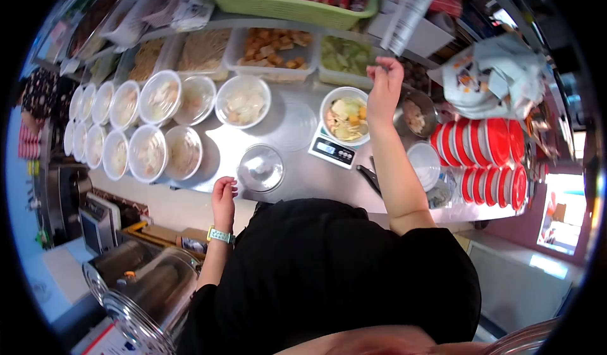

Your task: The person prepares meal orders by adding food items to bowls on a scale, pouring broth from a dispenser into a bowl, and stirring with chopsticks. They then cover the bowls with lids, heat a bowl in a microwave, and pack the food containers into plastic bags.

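Note:
My right hand (pixel 386 96) is raised over the back of the counter, by the bin of cut green vegetables (pixel 344 55) and a bin of dark round pieces (pixel 415 73). Its fingers are bent together; whatever may be between them is too small to make out. Below it, a white bowl (pixel 326 116) holding pale and yellow food pieces stands on a digital scale (pixel 334 153). My left hand (pixel 224 194) hovers at the counter's front edge, fingers loosely bent and holding nothing visible. Close to it lies a clear round lid (pixel 261 168).
Two rows of filled, lidded bowls (pixel 148 153) line the left side, near another filled bowl (pixel 243 102). Bins with tofu-like cubes (pixel 272 48) and noodle-like strands (pixel 203 50) stand behind. Right are a metal bowl (pixel 433 118), red-lidded tubs (pixel 484 141) and a plastic bag (pixel 496 80).

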A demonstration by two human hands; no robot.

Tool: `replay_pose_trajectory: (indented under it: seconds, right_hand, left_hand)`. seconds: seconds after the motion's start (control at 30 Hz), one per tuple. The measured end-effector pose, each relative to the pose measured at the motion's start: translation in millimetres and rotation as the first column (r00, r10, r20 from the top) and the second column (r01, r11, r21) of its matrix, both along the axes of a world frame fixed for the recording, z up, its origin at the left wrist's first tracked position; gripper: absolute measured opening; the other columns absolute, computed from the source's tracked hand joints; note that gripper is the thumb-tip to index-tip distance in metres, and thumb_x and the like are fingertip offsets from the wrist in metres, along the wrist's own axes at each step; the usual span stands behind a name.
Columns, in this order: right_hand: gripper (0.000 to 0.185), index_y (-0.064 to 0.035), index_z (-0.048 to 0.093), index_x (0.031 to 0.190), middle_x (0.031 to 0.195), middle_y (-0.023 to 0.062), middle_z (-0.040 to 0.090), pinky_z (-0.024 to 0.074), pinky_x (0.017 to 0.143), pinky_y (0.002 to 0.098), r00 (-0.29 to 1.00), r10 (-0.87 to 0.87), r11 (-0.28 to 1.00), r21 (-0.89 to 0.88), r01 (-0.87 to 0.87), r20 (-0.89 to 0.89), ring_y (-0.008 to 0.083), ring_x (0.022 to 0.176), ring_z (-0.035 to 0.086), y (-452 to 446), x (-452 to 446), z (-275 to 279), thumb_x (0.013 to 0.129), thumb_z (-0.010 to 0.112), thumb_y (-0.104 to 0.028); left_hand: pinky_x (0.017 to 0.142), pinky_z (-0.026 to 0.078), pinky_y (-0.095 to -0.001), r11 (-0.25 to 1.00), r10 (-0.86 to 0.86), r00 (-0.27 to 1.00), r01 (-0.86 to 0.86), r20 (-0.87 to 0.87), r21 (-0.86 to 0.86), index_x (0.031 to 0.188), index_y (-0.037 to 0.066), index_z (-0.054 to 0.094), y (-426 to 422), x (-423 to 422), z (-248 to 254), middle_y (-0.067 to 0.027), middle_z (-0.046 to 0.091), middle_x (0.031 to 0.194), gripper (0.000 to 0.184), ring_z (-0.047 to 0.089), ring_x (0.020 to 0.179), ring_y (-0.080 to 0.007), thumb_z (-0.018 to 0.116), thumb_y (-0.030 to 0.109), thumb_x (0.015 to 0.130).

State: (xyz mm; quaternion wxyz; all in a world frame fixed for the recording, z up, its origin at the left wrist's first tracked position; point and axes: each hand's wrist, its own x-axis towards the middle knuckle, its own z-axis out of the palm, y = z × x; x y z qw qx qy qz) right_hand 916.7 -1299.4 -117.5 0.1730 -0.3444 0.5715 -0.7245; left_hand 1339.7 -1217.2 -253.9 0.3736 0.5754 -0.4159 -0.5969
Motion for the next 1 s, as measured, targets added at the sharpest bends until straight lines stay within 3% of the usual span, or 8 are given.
replay_pose_trajectory:
  seconds: [0.03,0.1,0.23,0.3,0.4,0.6,0.83,1.0]
  right_hand:
    - [0.018,0.0010,0.053,0.107,0.104,0.0066,0.059,0.0439,0.088,0.0266,1.000,0.028,1.000,0.007,-0.028,0.007,0.0146,0.097,0.057,-3,9,-13,0.092,0.048,-0.006]
    - [0.019,-0.0009,0.057,0.106,0.103,0.0077,0.059,0.0446,0.086,0.0267,0.810,0.279,0.956,0.225,-0.186,-0.515,0.0162,0.096,0.057,-12,29,-26,0.090,0.050,-0.005]
    - [0.023,-0.0037,0.064,0.107,0.113,0.0145,0.062,0.0492,0.083,0.0337,0.798,0.494,0.846,0.401,-0.352,-0.344,0.0249,0.095,0.062,-83,54,-61,0.087,0.051,-0.006]
    - [0.030,-0.0072,0.062,0.115,0.119,0.0151,0.061,0.0491,0.086,0.0371,0.511,0.604,0.784,0.572,-0.242,-0.612,0.0261,0.098,0.062,-141,51,-75,0.087,0.050,-0.008]
    - [0.035,-0.0114,0.062,0.118,0.117,0.0141,0.062,0.0481,0.089,0.0369,0.517,0.756,0.552,0.816,-0.173,-0.401,0.0281,0.102,0.061,-211,63,-108,0.085,0.050,-0.007]
    - [0.038,-0.0142,0.061,0.120,0.119,0.0129,0.060,0.0464,0.091,0.0397,0.046,0.929,0.371,0.926,-0.072,-0.368,0.0307,0.111,0.056,-279,87,-137,0.082,0.061,-0.018]
    - [0.035,-0.0104,0.066,0.114,0.122,0.0141,0.060,0.0461,0.093,0.0394,-0.016,0.949,0.308,0.919,0.246,-0.314,0.0301,0.110,0.058,-288,118,-151,0.080,0.063,-0.021]
    - [0.037,-0.0085,0.063,0.119,0.129,0.0145,0.055,0.0401,0.100,0.0407,0.223,0.910,0.319,0.934,0.163,-0.350,0.0305,0.119,0.052,-288,103,-160,0.086,0.056,-0.024]
  left_hand:
    - [0.073,0.046,-0.0246,1.000,0.028,1.000,-0.028,0.007,0.007,0.103,0.008,0.058,3,5,-2,-0.0021,0.060,0.096,0.013,0.055,0.081,-0.0103,0.049,0.011,0.094]
    - [0.073,0.046,-0.0242,1.000,0.022,1.000,-0.022,-0.003,0.021,0.104,0.008,0.058,5,10,1,-0.0017,0.060,0.096,0.014,0.055,0.081,-0.0101,0.049,0.009,0.094]
    - [0.073,0.046,-0.0241,0.996,0.078,0.996,-0.079,0.032,0.033,0.103,0.007,0.058,11,26,-5,-0.0017,0.060,0.095,0.014,0.055,0.080,-0.0101,0.046,0.008,0.094]
    - [0.072,0.046,-0.0241,0.994,0.105,0.994,-0.106,0.032,0.030,0.103,0.007,0.058,18,34,-8,-0.0020,0.061,0.094,0.014,0.055,0.080,-0.0104,0.046,0.009,0.095]
    - [0.071,0.047,-0.0240,0.989,0.146,0.989,-0.147,0.033,0.032,0.103,0.007,0.058,25,47,-11,-0.0026,0.061,0.094,0.014,0.055,0.079,-0.0104,0.046,0.009,0.096]
    - [0.072,0.048,-0.0233,0.949,0.301,0.953,-0.301,0.023,0.094,0.102,0.007,0.057,44,59,-22,-0.0022,0.060,0.093,0.013,0.056,0.080,-0.0098,0.045,0.007,0.097]
    - [0.070,0.048,-0.0243,0.923,0.354,0.935,-0.350,0.000,0.163,0.103,0.007,0.057,48,58,-33,-0.0030,0.061,0.095,0.013,0.057,0.080,-0.0110,0.046,0.008,0.096]
    - [0.072,0.047,-0.0244,0.937,0.296,0.955,-0.294,0.020,0.186,0.106,0.008,0.056,37,55,-38,-0.0028,0.060,0.097,0.014,0.055,0.081,-0.0108,0.047,0.011,0.096]
